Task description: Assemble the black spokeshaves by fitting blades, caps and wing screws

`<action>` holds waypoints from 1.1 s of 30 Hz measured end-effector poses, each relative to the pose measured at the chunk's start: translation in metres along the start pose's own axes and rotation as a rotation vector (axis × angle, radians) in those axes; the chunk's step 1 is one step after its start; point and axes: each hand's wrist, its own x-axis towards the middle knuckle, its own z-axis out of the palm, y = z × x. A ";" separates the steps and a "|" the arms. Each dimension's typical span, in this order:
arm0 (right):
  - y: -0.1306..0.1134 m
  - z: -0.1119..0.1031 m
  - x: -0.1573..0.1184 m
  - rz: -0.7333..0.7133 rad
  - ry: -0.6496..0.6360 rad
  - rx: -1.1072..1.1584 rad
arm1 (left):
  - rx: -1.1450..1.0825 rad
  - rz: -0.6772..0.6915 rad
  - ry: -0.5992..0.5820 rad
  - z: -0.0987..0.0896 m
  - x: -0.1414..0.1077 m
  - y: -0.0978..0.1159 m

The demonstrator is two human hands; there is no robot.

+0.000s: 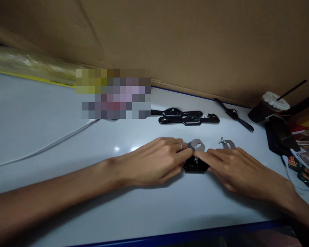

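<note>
My left hand, with a ring on one finger, is closed at the left side of a black spokeshave low on the white table. From the other side my right hand grips it too, and the fingertips of both hands meet over its middle. A grey slotted metal plate stands up from the spokeshave, with a small screw below the slot. Both handles are hidden under my hands. Just behind my right hand lies another slotted plate beside a wing-shaped thumbscrew.
Farther back lie two black spokeshaves, and a third rests at an angle to the right. A lidded cup with a straw stands near the cardboard wall. A white cable crosses the left side.
</note>
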 end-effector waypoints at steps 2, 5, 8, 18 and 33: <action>-0.001 -0.001 0.000 0.004 -0.009 0.009 | 0.001 0.001 -0.004 0.000 0.000 0.000; -0.002 -0.002 0.000 0.018 -0.023 0.027 | 0.002 0.000 0.004 0.000 0.000 0.000; -0.003 -0.002 0.000 0.024 -0.021 0.038 | 0.005 0.000 0.005 -0.001 0.000 0.001; -0.003 -0.001 0.000 0.028 -0.009 0.044 | -0.009 -0.006 -0.011 -0.001 0.000 0.000; -0.004 -0.002 0.000 0.026 -0.006 0.036 | 0.006 -0.009 -0.020 -0.002 0.001 0.001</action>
